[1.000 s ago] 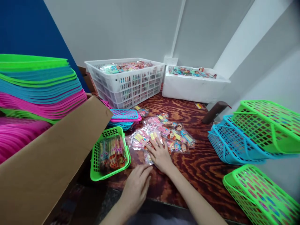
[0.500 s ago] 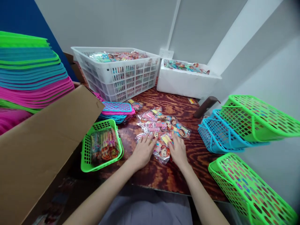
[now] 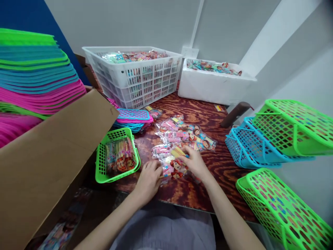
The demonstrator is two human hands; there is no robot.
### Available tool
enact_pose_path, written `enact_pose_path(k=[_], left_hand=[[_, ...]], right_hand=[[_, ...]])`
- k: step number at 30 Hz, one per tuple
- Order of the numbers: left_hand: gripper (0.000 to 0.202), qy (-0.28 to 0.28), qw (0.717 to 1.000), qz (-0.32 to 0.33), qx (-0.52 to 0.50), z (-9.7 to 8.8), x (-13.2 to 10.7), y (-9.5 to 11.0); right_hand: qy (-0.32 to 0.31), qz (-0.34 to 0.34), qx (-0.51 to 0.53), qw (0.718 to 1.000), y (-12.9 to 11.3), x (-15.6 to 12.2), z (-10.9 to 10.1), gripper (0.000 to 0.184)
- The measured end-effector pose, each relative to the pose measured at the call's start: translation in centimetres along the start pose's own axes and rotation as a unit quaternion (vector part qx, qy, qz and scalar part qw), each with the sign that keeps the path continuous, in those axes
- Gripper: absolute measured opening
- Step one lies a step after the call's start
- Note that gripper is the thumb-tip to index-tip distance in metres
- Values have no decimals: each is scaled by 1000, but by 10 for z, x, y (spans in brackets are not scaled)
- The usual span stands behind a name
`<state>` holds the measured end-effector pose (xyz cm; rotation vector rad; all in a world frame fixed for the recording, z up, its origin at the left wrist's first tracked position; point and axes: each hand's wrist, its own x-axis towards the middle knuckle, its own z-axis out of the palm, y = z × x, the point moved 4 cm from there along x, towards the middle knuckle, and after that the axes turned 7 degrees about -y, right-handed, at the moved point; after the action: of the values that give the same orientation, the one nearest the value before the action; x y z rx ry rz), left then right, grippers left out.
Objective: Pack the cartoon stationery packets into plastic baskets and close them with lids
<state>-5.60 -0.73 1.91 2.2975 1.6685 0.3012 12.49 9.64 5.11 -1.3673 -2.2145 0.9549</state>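
1. Head view: clear packets [image 3: 173,136] printed with cartoon figures spread across a wood-patterned table [image 3: 221,187], to the right of a loaded green basket [image 3: 102,158].
2. The right hand [image 3: 195,161], well right of the loaded green basket, grasps a yellow-marked packet [image 3: 178,152] between thumb and fingers.
3. The left hand [image 3: 148,178], just right of that basket, curls at the packets' near edge; whether it grips one cannot be told.
4. Beyond the basket stand a white crate [image 3: 117,80] and a foam box [image 3: 215,85]; to its left, a cardboard box [image 3: 59,152].
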Motion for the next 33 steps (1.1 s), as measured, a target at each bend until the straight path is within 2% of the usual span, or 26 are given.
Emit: enact_pose_path(k=[2,5,8,11,13,17,19,24,27,29,33], left_hand=[[10,-7,999,-38,-7,5,-4,5],[20,-52,994,-95,10,12,-1,11],[32,-76,991,-110,10,12,2,12],[20,-98,992,-76,-5,7,-3,10],[15,-98,995,-34,-9,4,-11,9],[18,-49,998,29,0,5,-26,14],[17,-20,999,45,7,9,-29,18],[13,50,996,69,12,13,-30,18],[17,69,994,87,6,13,-32,15],[15,85,992,90,-1,11,-35,14],[9,175,982,77,-10,4,-42,16]], right_hand=[[-80,-35,-96,992,-19,20,18,4],[-133,-58,-248,958,-38,48,43,10],[-134,-57,-287,947,-46,59,55,27],[-122,-61,-305,943,-47,51,53,42],[-98,-74,-316,941,-44,38,44,40],[0,-121,-355,927,-46,10,22,15],[19,-142,-361,922,-51,-5,20,14],[-82,-143,-342,925,-50,-28,36,22],[-114,-97,-326,934,-38,-26,34,29],[-128,-62,-316,938,-33,-23,31,25],[-166,-77,-282,942,-44,-31,37,21]])
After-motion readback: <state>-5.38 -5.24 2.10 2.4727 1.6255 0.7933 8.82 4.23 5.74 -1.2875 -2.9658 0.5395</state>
